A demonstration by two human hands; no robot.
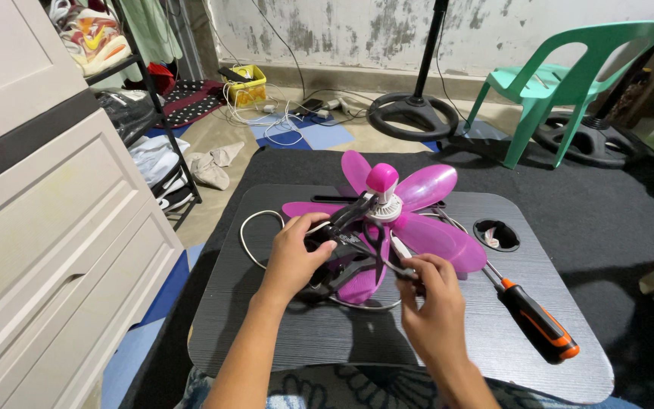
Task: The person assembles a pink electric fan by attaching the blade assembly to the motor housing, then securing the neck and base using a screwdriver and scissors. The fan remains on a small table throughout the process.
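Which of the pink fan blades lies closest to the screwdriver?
The right-hand blade, low on the fan beside the right hand. Its tip nearly meets the screwdriver; the other blades point away.

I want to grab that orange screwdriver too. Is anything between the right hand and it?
Nothing visible blocks it. The right hand pinches a thin wire beside the pink fan; the screwdriver lies apart on the bare black lap table.

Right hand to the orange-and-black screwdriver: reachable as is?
Probably yes: the screwdriver lies bare on the black tray just beside the right hand, with nothing between, though its fingers are pinching a thin wire.
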